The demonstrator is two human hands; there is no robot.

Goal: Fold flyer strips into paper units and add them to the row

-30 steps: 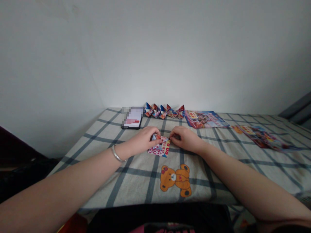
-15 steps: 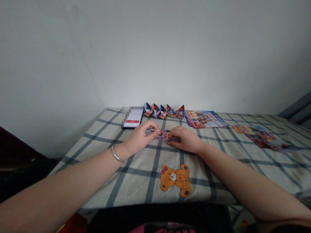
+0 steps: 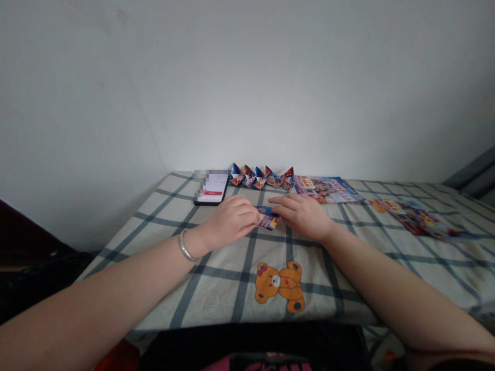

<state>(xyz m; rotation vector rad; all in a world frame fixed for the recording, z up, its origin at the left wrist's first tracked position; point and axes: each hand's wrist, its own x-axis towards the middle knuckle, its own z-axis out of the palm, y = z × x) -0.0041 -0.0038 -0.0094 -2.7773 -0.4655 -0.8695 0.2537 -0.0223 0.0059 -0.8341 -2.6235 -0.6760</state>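
A small folded piece of colourful printed paper [image 3: 267, 220] lies between my hands on the checked cloth, its blue side partly turned up. My left hand [image 3: 234, 219], with a silver bangle at the wrist, is closed on the paper's left end, its fingers curled and hiding that end. My right hand [image 3: 303, 215] is palm down at the right end. Its fingers are stretched out and a little apart, with a fingertip touching the paper's upper right edge. The right thumb is hidden.
Behind my hands stand several folded paper pieces [image 3: 259, 178] in a row against the wall. A phone [image 3: 212, 188] with a lit screen lies left of them. Printed sheets [image 3: 328, 189] lie right of the row, and another stack [image 3: 421, 219] sits farther right.
The paper has turned and tilted, now showing a blue side. My left fingers have curled over its end. My right hand has shifted slightly right and its fingers have straightened.
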